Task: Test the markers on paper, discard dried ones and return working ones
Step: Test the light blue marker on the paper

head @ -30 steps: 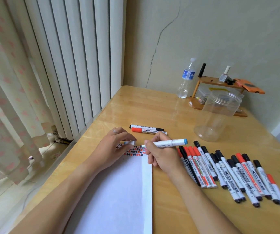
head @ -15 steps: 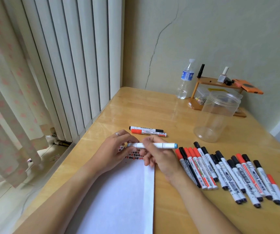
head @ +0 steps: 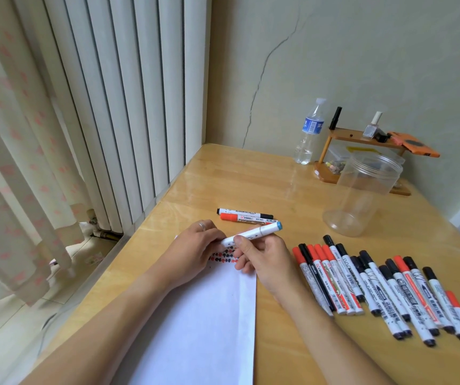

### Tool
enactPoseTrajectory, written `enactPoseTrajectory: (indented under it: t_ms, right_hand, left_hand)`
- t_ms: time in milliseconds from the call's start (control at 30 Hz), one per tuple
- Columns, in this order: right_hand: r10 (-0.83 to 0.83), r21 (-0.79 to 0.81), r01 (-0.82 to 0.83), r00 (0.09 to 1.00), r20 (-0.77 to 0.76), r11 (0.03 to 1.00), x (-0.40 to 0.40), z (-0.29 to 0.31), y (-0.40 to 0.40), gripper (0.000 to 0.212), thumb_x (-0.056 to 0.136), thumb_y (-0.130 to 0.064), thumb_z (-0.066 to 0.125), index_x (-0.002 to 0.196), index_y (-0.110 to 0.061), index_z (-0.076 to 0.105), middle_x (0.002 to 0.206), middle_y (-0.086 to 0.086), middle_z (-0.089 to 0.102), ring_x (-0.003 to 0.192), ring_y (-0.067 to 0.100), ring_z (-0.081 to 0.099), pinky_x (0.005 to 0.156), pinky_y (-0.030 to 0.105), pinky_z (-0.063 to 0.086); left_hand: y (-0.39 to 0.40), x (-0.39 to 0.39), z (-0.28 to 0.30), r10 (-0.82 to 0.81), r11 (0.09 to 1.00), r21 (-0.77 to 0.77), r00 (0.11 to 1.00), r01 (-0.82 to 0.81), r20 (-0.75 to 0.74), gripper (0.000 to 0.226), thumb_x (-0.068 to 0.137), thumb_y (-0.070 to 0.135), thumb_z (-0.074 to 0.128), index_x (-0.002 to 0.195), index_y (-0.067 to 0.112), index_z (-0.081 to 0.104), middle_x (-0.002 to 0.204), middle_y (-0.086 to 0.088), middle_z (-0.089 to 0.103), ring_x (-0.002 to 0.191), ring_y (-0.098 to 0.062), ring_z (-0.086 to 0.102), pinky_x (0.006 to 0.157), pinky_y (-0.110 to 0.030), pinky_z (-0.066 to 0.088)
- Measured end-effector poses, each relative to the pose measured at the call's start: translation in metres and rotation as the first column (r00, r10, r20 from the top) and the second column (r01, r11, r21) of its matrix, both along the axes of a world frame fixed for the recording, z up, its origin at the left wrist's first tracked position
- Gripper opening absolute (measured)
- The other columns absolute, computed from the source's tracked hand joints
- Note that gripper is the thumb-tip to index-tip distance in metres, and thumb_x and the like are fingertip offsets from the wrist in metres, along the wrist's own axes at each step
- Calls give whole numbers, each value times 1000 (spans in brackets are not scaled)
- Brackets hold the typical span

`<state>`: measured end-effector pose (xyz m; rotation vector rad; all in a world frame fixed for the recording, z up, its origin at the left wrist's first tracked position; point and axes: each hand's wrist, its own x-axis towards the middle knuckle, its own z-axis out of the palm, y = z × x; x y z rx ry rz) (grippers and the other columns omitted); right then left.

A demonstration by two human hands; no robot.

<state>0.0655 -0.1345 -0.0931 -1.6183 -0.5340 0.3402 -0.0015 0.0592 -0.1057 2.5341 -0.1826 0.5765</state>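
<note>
A white marker with a blue end (head: 254,232) lies slanted above the top of the white paper (head: 195,323). My right hand (head: 262,257) grips its barrel. My left hand (head: 195,245) pinches its near end, where the cap sits. Red and black test marks (head: 222,255) show on the paper between my hands. A row of several red and black markers (head: 376,287) lies on the table to the right. Two more markers, one black (head: 244,212) and one red (head: 248,218), lie just beyond my hands. An empty clear plastic jar (head: 362,193) stands farther right.
The wooden table (head: 251,179) meets a wall at the back. A water bottle (head: 309,132) and a small wooden rack (head: 362,151) with an orange item stand at the far right. White vertical blinds (head: 129,93) and a curtain hang to the left.
The marker went from writing on the paper to being held across both hands. My left hand came onto its near end, and its blue end has now tilted up and to the right.
</note>
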Motion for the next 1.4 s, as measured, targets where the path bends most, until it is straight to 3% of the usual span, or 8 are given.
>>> enactPoseTrajectory:
  t_ms: [167, 433, 900, 1200, 1333, 1400]
  right_hand:
    - [1, -25, -1, 1000, 7, 1000, -1, 0, 0, 29, 101, -26, 68, 88, -1, 72, 70, 10, 71, 58, 20, 66, 53, 29, 50]
    - [21, -23, -21, 1000, -8, 1000, -3, 0, 1, 29, 101, -27, 69, 92, 1, 70, 70, 13, 70, 52, 21, 63, 48, 28, 47]
    - [46, -12, -46, 999, 20, 999, -4, 2, 1, 27, 101, -28, 68, 92, -3, 72, 74, 21, 70, 53, 24, 60, 46, 27, 47]
    - [86, -3, -85, 995, 41, 996, -6, 3, -1, 21, 102, -22, 66, 91, -5, 70, 70, 12, 69, 50, 20, 59, 46, 28, 47]
    - [63, 6, -63, 997, 33, 998, -7, 3, 0, 27, 103, -26, 65, 95, -1, 69, 70, 17, 69, 50, 21, 59, 46, 28, 46]
    - [34, 39, -35, 999, 29, 999, -7, 3, 0, 29, 103, -29, 65, 92, -2, 70, 71, 19, 68, 51, 22, 59, 46, 27, 44]
  left_hand:
    - [0, -1, -1, 2, 1000, 6, 999, -2, -46, 31, 98, 41, 42, 104, 23, 67, 95, 11, 52, 90, -10, 53, 73, -46, 52]
    - [0, -3, 2, -45, 999, -16, 998, 45, -34, 18, 99, 18, 54, 106, 18, 70, 94, 10, 54, 87, -6, 53, 75, -43, 51]
    - [2, -3, 0, -56, 996, -63, 998, 56, 8, 16, 96, 12, 57, 100, 24, 68, 92, 17, 57, 86, -6, 58, 71, -47, 52]
    - [2, -3, 1, -107, 989, -107, 994, 105, -17, 15, 96, 7, 62, 96, 19, 70, 89, 17, 61, 81, -5, 60, 72, -42, 53]
    - [0, -1, 0, -84, 992, -86, 996, 87, 36, 14, 99, 18, 56, 99, 18, 70, 90, 15, 57, 85, -4, 55, 72, -40, 52]
    - [-1, 0, 0, -63, 996, -57, 992, 69, 105, 24, 103, 30, 48, 100, 16, 68, 91, 12, 54, 88, -6, 51, 74, -37, 49]
